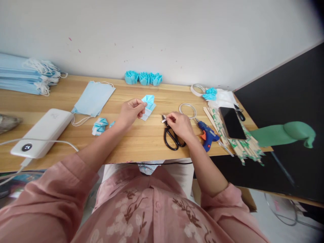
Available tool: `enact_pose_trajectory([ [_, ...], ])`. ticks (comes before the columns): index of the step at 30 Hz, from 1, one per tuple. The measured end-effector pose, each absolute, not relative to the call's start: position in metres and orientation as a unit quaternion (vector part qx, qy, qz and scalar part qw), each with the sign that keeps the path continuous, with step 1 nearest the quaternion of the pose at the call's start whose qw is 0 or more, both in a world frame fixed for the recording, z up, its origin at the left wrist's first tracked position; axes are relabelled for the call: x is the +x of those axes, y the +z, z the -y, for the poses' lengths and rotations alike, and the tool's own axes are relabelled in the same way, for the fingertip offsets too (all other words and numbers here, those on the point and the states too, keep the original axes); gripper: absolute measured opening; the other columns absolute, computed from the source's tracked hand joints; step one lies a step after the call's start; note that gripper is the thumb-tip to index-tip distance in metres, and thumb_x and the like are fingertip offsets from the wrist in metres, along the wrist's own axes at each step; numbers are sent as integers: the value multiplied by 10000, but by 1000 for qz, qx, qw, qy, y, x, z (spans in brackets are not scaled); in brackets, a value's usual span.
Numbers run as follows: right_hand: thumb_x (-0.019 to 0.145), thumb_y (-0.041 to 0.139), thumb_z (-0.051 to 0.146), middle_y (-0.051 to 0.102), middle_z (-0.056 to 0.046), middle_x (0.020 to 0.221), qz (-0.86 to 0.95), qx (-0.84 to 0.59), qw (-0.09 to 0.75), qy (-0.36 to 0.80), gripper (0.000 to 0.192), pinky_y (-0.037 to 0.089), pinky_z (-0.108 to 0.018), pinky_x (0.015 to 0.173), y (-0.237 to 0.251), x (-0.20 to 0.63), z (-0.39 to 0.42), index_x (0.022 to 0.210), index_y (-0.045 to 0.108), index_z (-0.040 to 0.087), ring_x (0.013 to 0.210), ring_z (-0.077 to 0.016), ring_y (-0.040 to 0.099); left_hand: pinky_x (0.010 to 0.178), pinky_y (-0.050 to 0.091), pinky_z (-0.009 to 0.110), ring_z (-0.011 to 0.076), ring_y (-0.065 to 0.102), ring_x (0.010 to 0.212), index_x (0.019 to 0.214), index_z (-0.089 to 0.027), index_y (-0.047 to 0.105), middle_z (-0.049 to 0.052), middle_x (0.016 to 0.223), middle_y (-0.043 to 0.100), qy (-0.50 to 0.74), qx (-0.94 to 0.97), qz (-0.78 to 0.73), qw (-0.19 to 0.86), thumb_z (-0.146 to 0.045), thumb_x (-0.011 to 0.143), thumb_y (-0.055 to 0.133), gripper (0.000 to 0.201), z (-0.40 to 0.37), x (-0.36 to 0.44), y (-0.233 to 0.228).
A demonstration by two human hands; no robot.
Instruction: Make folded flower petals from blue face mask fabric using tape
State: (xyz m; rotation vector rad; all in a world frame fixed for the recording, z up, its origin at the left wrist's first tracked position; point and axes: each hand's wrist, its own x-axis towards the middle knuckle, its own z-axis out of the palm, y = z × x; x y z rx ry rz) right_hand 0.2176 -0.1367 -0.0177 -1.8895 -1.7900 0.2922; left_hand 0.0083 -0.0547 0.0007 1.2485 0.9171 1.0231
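Hands over wooden desk [141, 141]: left hand [130, 112] pinches folded blue piece [149, 105]; right hand [180, 125], at three o'clock, pinches small white strip [164, 120] above black scissors [171, 139].

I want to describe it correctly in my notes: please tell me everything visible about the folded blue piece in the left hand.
The folded blue piece looks like pleated face-mask fabric, light blue with a paler white lower part. Its top fans out in pleats. It is held tilted just above the wooden table, pinched at its left edge by the left hand. Nothing else touches it.
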Motion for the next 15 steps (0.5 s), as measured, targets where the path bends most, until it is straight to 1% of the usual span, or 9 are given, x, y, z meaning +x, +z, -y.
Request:
enact_pose_trajectory([
  [7, 849, 581, 289, 714, -10, 750, 604, -710, 317, 175, 146, 398, -269, 643, -25, 222, 134, 780, 679, 205, 667, -151, 611, 477, 361, 189, 56, 448, 460, 615, -162, 539, -29, 538, 550, 434, 540, -396, 603, -205, 779, 653, 204, 55, 9, 2],
  [10, 843, 585, 309, 716, -8, 736, 582, -711, 342, 198, 154, 414, -263, 632, -26, 222, 134, 776, 673, 202, 645, -144, 611, 475, 357, 190, 57, 450, 460, 627, -162, 549, -26, 544, 560, 434, 542, -396, 601, -218, 775, 658, 193, 53, 9, 0],
  [15, 838, 587, 351, 700, -10, 698, 563, -707, 376, 207, 185, 422, -257, 593, -27, 221, 135, 754, 648, 198, 615, -143, 598, 469, 353, 196, 60, 454, 459, 617, -165, 550, -21, 550, 565, 438, 543, -393, 599, -246, 766, 664, 205, 52, 8, -4],
])
